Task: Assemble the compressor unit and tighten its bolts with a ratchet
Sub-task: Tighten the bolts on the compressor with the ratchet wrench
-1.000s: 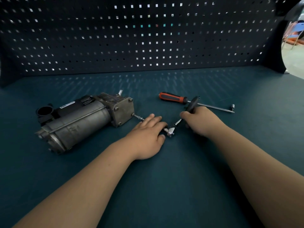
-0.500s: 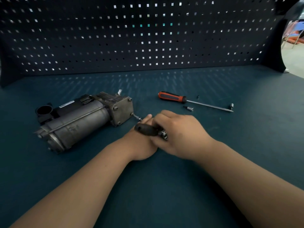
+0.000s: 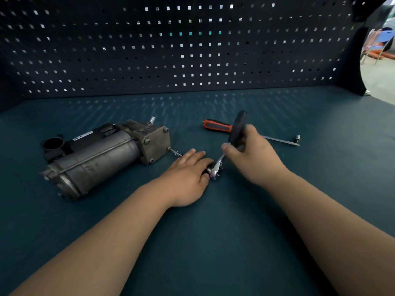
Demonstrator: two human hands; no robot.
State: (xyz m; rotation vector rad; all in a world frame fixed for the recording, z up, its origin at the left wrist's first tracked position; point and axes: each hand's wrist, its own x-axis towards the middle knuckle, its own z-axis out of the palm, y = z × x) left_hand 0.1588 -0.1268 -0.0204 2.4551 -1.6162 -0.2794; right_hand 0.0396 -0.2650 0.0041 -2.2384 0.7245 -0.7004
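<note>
The grey metal cylindrical compressor unit (image 3: 100, 161) lies on its side at the left of the worktop (image 3: 213, 242), its square bolted end plate turned to the right. A thin silver bolt (image 3: 175, 152) sticks out of that plate towards the hands. Just right of the bolt, the left hand (image 3: 188, 176) rests palm down on the worktop. Its fingers are laid across the line of the bolt, and thumb and forefinger pinch a dark socket piece (image 3: 206, 170) that meets the chrome head of the black-handled ratchet (image 3: 235, 133). The ratchet slants up and away to the right from that head. The right hand (image 3: 256, 157) is clenched round the lower part of its black grip, and the top of the grip stands clear above the fist.

Beyond the right hand lies a long screwdriver with an orange and black handle (image 3: 215, 126). Its thin shaft runs right behind the hand to a small tip at the far end. A dark perforated pegboard wall (image 3: 192, 52) closes the far side of the worktop.
</note>
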